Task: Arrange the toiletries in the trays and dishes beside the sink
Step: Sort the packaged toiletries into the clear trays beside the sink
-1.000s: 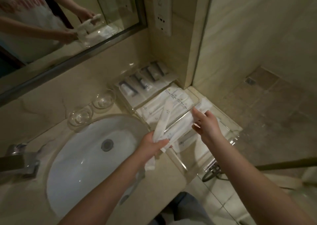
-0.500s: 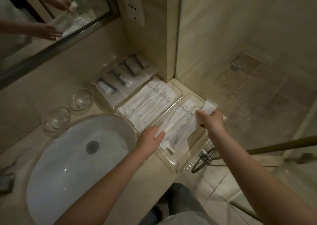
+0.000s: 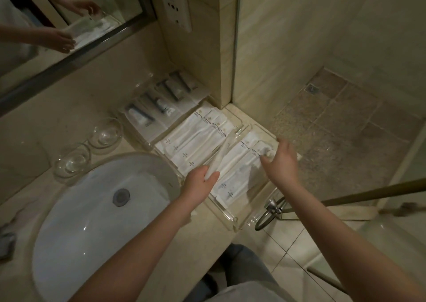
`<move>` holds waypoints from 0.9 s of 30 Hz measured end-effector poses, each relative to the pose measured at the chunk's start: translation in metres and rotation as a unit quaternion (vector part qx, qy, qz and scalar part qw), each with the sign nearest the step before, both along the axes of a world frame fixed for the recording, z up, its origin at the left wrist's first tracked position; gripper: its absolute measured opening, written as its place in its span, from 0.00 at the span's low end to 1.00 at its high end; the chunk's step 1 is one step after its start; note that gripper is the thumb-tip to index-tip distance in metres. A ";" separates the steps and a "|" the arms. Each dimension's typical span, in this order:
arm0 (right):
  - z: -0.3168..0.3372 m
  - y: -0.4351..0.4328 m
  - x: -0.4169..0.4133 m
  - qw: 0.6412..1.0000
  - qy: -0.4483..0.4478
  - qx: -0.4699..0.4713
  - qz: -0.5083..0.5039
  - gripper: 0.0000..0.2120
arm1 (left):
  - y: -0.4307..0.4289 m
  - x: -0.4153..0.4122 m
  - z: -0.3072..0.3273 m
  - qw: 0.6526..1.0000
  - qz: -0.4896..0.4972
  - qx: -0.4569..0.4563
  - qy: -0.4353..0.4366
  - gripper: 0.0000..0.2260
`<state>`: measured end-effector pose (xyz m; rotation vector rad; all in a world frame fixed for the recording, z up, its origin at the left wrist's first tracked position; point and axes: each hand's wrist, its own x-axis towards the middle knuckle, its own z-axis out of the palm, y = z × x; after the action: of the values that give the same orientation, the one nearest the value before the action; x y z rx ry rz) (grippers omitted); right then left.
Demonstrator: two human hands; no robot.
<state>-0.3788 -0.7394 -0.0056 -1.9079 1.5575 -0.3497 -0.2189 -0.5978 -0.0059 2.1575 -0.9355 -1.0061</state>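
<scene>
While the left hand (image 3: pixel 200 182) pinches the near end of one long white sachet (image 3: pixel 220 155) between thumb and fingers, the packet slants upward over the wall shared by the two clear trays, unsupported at its far end. The right hand (image 3: pixel 280 161) is lowered onto the packets (image 3: pixel 232 170) in the near tray (image 3: pixel 227 220), fingers bent; whether it grips one or merely presses them flat cannot be told.

Condition noted: the middle tray (image 3: pixel 237 130) holds a flat row of sachets, the far tray (image 3: pixel 138 87) holds small tubes, and two glass dishes (image 3: pixel 73 159) stand by the sink (image 3: pixel 92 221).

Risks, as judged:
- The near tray sits at the counter's end, above the floor. A sideways push from the right hand could slide it, or a packet, over that edge.
- The held sachet is light and limp; released carelessly, it may land straddling the dividing wall or slip toward the basin.
- Pressing down unevenly may skew the aligned packets.
</scene>
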 end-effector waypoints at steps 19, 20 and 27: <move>0.051 -0.014 0.026 0.840 -0.434 0.245 -0.213 0.08 | 0.000 0.048 0.043 0.938 0.269 -0.119 0.182 0.08; 0.053 -0.006 0.029 0.824 -0.456 0.264 -0.210 0.04 | 0.002 0.047 0.041 0.943 0.255 -0.107 0.182 0.08; 0.041 0.060 0.053 0.887 -0.362 0.284 -0.022 0.07 | -0.017 0.014 0.052 0.945 0.206 -0.171 0.188 0.07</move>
<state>-0.3256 -0.6792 0.0353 -1.0947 1.0316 -0.4889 -0.2050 -0.6149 0.0464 1.6900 -0.4136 -0.9185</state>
